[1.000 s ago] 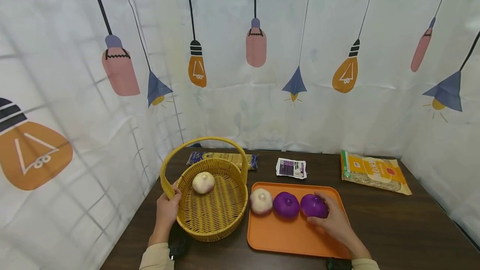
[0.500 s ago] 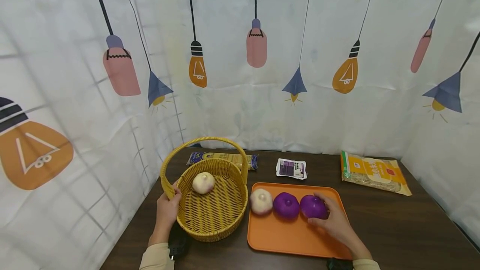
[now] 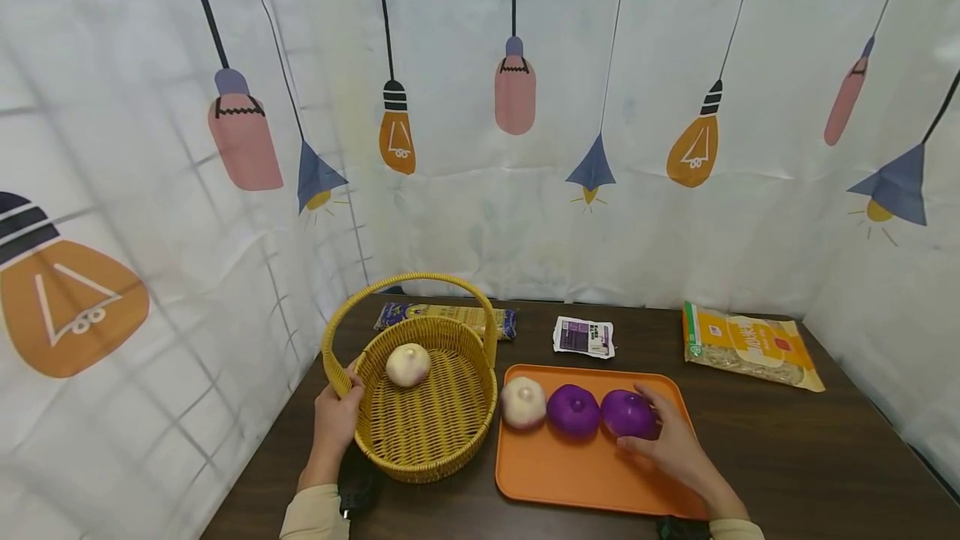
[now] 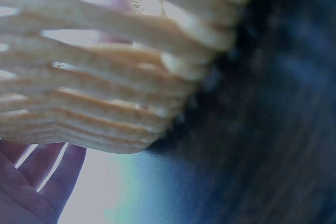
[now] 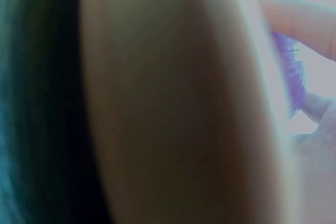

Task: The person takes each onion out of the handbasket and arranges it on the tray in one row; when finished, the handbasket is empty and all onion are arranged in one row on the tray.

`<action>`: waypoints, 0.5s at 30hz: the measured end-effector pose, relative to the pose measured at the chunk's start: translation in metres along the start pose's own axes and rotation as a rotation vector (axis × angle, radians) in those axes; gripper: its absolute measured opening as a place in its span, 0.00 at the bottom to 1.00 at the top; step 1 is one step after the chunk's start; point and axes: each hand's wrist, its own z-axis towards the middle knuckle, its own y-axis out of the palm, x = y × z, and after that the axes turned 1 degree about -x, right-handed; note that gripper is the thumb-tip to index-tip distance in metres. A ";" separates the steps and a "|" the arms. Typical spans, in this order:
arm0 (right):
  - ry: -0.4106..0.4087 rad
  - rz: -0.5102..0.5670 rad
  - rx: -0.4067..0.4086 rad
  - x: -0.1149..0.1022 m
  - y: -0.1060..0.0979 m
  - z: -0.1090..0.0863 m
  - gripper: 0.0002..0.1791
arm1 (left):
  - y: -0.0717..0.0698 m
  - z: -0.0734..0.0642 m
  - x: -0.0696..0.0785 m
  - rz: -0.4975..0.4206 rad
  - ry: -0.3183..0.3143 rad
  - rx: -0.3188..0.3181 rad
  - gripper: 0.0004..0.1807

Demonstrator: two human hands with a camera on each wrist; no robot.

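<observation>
In the head view my left hand [image 3: 335, 415] holds the yellow woven basket [image 3: 423, 467] at its left rim, by the foot of its tall handle. One white, purple-tinged bulb [image 3: 408, 365], like a garlic bulb, lies inside. My right hand [image 3: 667, 440] has its fingers and thumb curved round the right-hand purple onion [image 3: 627, 414], which rests on an orange tray [image 3: 562, 473]. Left of it sit a lobed purple bulb [image 3: 573, 412] and another white bulb [image 3: 523, 403]. The left wrist view shows fingers [image 4: 58, 177] beneath the basket's weave; in the right one, most of the onion is hidden.
Behind the basket lies a blue and yellow packet [image 3: 450, 317]. A small white and purple sachet [image 3: 583, 337] is beyond the tray. At the back right is an orange and green bag [image 3: 752, 346]. Printed curtains [image 3: 480, 232] stand round the dark table [image 3: 787, 457].
Hardly anything differs. Both hands keep their places at the basket and the purple onion, and the head view shifts very slightly.
</observation>
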 end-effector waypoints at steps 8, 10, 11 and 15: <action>0.004 0.046 0.017 -0.002 -0.003 -0.002 0.47 | 0.000 0.000 0.000 0.010 0.002 -0.010 0.05; 0.010 0.058 0.041 -0.003 -0.004 -0.002 0.45 | 0.000 0.000 0.000 0.012 0.003 -0.007 0.05; 0.013 0.064 0.055 -0.003 -0.005 -0.003 0.44 | 0.000 0.000 0.000 0.013 0.003 -0.004 0.05; 0.007 0.075 0.116 -0.002 -0.009 -0.003 0.40 | 0.001 0.000 0.000 0.006 0.002 0.003 0.05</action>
